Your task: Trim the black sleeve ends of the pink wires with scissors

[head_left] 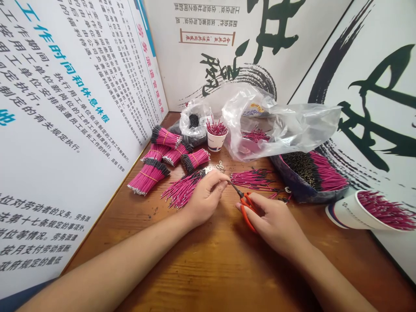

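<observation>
The left forearm (97, 264) reaches in from the lower left corner of the wooden counter (201, 260), and the left hand (204, 201) sits knuckles-up with its fingers curled, pinching a loose bundle of magenta wires (183, 188) against the thumb. The wires fan out to the left of the hand, and their silvery tips show just past the fingers. The right forearm (328, 273) comes in from the lower right, and the right hand (273, 225) closes around the orange-handled scissors (247, 210), whose dark blades point toward the left fingertips, almost touching them.

Just beyond the hands lies a spread of loose magenta wires (250, 178). Toward the far left of the counter, tied wire bundles (165, 138) lie heaped together, with black-sheathed ends. A white paper cup of wires (217, 141) stands upright near the far corner, beside a clear plastic bag (279, 121) and a smaller bag of dark wires (194, 121). A dark blue bag of wires (308, 182) lies at the right, and a paper cup of wires (367, 210) lies tipped on its side near the right edge.
</observation>
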Action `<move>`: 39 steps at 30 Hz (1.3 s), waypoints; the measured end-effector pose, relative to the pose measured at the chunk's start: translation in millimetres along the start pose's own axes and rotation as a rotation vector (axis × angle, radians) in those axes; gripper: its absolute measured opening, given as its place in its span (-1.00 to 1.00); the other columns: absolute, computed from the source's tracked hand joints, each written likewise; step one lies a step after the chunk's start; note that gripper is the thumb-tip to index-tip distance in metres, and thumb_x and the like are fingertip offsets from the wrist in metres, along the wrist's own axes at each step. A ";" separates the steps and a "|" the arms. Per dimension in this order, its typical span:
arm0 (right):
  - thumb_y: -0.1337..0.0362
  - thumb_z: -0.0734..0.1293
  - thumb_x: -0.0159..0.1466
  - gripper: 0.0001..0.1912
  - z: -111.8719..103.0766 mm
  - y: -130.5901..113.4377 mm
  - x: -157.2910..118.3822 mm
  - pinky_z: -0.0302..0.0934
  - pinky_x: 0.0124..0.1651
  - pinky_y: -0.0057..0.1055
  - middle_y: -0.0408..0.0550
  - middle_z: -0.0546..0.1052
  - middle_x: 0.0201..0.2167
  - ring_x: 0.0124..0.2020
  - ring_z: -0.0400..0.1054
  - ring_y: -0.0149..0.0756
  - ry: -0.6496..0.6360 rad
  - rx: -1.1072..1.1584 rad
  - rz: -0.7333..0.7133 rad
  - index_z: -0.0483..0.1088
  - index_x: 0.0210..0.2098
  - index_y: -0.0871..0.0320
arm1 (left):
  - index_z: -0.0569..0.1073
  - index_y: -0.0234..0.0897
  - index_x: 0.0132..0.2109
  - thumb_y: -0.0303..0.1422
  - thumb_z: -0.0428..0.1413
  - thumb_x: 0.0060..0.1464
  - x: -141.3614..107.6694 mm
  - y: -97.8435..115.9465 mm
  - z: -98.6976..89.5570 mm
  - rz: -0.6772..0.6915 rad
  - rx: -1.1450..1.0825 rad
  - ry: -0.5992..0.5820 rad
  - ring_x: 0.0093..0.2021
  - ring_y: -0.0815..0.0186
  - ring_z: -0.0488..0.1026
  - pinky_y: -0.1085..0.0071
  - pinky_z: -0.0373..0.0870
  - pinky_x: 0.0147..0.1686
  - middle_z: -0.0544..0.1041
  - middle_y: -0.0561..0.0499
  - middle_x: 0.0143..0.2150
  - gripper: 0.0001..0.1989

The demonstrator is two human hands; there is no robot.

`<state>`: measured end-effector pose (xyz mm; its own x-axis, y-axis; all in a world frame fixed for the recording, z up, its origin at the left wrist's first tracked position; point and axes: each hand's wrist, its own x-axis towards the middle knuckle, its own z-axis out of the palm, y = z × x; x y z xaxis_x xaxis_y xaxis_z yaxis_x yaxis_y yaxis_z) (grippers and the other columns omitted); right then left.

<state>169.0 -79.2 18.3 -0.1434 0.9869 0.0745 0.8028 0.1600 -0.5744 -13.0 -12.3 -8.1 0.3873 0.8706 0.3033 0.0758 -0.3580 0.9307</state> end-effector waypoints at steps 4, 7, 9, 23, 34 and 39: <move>0.07 0.21 0.34 -0.65 -0.5 1.2 0.5 -0.01 -0.48 -0.46 -0.20 0.35 -0.62 -0.57 0.16 -0.38 0.004 -0.015 0.002 0.18 -0.52 0.09 | 0.40 -0.26 -0.22 -0.28 -0.06 0.30 -0.1 -1.1 -0.2 -0.006 0.002 -0.002 -0.37 0.35 0.32 0.43 0.31 -0.36 0.32 0.04 -0.38 -0.79; 0.08 0.20 0.34 -0.67 0.2 3.2 0.2 -0.01 -0.48 -0.46 -0.19 0.37 -0.61 -0.58 0.16 -0.37 0.033 -0.065 -0.004 0.23 -0.50 0.09 | 0.40 -0.27 -0.22 -0.29 -0.06 0.30 -0.1 -1.3 -0.4 -0.003 -0.001 -0.006 -0.38 0.36 0.33 0.43 0.32 -0.35 0.32 0.05 -0.39 -0.79; 0.06 0.20 0.34 -0.66 0.7 4.5 -0.2 -0.02 -0.49 -0.46 -0.19 0.36 -0.62 -0.59 0.16 -0.37 0.055 -0.084 -0.003 0.25 -0.49 0.09 | 0.40 -0.27 -0.22 -0.30 -0.06 0.31 -0.2 -1.3 -0.6 -0.006 -0.004 -0.009 -0.39 0.36 0.33 0.43 0.32 -0.35 0.32 0.05 -0.40 -0.80; 0.05 0.22 0.33 -0.65 2.0 0.6 0.3 -0.03 -0.47 -0.46 -0.20 0.36 -0.61 -0.58 0.15 -0.38 0.033 -0.064 -0.007 0.20 -0.50 0.09 | 0.36 -0.26 -0.24 -0.33 -0.10 0.33 -0.3 -1.8 -0.5 -0.006 -0.016 -0.032 -0.45 0.40 0.29 0.43 0.27 -0.37 0.29 0.10 -0.44 -0.79; 0.07 0.18 0.35 -0.65 1.5 1.3 -0.2 -0.02 -0.44 -0.45 -0.18 0.39 -0.57 -0.54 0.18 -0.36 -0.022 -0.044 0.028 0.19 -0.50 0.09 | 0.34 -0.27 -0.24 -0.34 -0.11 0.33 0.1 -1.6 -0.4 -0.010 -0.047 -0.040 -0.45 0.40 0.27 0.43 0.25 -0.35 0.28 0.11 -0.46 -0.80; 0.06 0.16 0.35 -0.67 1.6 2.1 -0.4 -0.01 -0.44 -0.46 -0.16 0.41 -0.56 -0.54 0.22 -0.35 0.002 -0.087 0.022 0.23 -0.46 0.09 | 0.34 -0.27 -0.25 -0.31 -0.11 0.34 0.1 -2.2 -1.1 -0.034 -0.037 -0.058 -0.45 0.40 0.28 0.43 0.24 -0.35 0.29 0.11 -0.45 -0.78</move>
<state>169.9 -79.3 15.7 -0.1243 0.9901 0.0650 0.8530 0.1400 -0.5028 -14.1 -11.0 -9.9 0.4380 0.8605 0.2601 0.0563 -0.3150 0.9474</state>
